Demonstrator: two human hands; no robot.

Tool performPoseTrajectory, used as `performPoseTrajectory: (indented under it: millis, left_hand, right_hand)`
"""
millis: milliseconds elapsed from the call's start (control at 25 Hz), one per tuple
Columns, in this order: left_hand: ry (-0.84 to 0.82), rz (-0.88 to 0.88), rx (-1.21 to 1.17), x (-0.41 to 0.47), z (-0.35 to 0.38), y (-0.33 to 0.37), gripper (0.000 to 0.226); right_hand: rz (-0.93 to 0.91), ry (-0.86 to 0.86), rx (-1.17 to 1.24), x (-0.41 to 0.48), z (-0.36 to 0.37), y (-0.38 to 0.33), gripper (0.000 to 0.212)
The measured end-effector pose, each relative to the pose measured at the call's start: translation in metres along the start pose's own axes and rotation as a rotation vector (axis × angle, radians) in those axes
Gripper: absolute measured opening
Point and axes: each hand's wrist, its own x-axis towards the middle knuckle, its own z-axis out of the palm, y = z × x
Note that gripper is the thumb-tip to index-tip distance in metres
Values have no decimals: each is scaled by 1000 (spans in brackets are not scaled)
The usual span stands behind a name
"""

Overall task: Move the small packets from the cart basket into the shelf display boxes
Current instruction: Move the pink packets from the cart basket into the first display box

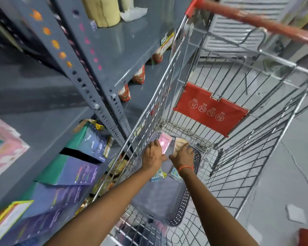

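Both hands reach into the grey perforated plastic basket [180,210] inside the wire shopping cart [238,139]. The left hand [153,155] lies on a pink foil packet [164,142]; the right hand [182,153], at its three o'clock, pinches a tan packet [179,142]. Whether either grip has closed is unclear. Two blue-green packets [157,174] lie at six o'clock beneath the wrists, four in all. A loose pinch could drop one through the wires before the purple display boxes [75,173] at nine o'clock.

place: shop aisle | evidence: wire shopping cart [220,96], grey metal shelving [89,82], stocked display boxes [75,169]
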Motion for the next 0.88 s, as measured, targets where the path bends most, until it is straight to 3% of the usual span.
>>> performPoseTrajectory:
  millis: [200,480,640,880]
  left_hand:
    - [265,-21,-159,-78,-102,-2,65]
    - [585,-114,-291,-171,-225,-73,53]
    - [710,-267,-304,-217,-264,-126,51]
    - [770,-615,-276,-288,-287,-216,64]
  right_hand:
    - [-214,54,-99,-79,-80,-48,93]
    - [-552,110,-200,-194,-117,-149,101]
    - [-738,153,-307,-251,-108,-210,95]
    - [-992,48,-409,-325,-59,-285,95]
